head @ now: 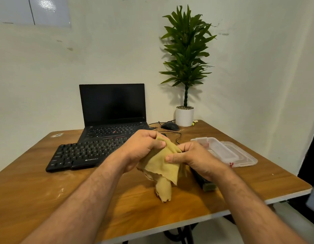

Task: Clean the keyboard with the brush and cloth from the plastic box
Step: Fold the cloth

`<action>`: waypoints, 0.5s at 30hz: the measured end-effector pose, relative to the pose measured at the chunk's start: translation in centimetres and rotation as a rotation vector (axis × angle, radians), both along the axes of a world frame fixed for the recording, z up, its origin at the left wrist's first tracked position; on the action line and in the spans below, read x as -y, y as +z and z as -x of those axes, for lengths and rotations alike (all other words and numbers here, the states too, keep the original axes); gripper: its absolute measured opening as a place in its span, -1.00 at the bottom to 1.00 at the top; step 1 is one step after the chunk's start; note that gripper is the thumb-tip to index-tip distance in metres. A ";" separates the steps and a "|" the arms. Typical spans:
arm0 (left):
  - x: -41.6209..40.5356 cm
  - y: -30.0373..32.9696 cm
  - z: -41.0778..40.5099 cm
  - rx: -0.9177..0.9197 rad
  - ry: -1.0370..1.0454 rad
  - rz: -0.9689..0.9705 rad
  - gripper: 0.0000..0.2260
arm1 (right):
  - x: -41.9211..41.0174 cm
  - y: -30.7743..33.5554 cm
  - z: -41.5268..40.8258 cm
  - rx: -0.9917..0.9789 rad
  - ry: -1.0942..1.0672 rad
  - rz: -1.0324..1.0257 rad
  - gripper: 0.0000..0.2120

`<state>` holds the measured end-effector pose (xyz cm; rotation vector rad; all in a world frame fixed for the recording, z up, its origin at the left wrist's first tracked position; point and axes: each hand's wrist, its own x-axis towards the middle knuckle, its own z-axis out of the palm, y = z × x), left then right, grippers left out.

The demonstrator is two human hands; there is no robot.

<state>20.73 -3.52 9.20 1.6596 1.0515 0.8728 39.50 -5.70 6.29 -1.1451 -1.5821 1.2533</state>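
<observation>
You have two hands: left (143,148), right (193,159). One cloth (163,166), keyboard (82,154), laptop (113,111), mouse (170,126), box (217,148), lid (244,157), plant (186,55), table (47,191).

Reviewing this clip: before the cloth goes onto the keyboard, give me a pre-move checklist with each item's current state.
1. Cloth out of the plastic box and in hand: ok, left hand and right hand both pinch it.
2. Cloth spread flat for wiping: not ok, it hangs bunched.
3. Keyboard within view and uncovered: ok.
4. Brush out of the box: ok, a dark object lies on the table under the right hand.
5. Keyboard already brushed: cannot tell.
</observation>
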 end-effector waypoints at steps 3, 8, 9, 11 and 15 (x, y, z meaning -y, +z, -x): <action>0.3 -0.5 0.3 0.090 -0.039 0.106 -0.84 | 0.2 -0.2 -0.2 -0.094 0.035 0.052 -0.85; 0.1 -1.2 0.5 0.279 0.048 0.163 -0.82 | 0.9 -0.8 -0.2 -0.314 0.081 0.181 -0.79; 0.1 -1.3 0.6 0.278 0.064 0.164 -0.80 | 0.9 -1.1 -0.2 -0.343 0.094 0.210 -0.74; 0.0 -1.5 0.8 0.253 0.079 0.167 -0.77 | 1.0 -1.5 -0.2 -0.382 0.108 0.268 -0.61; -0.7 -2.2 0.8 0.049 0.126 0.087 -0.78 | 1.2 -2.2 -0.3 -0.455 0.107 0.323 -0.72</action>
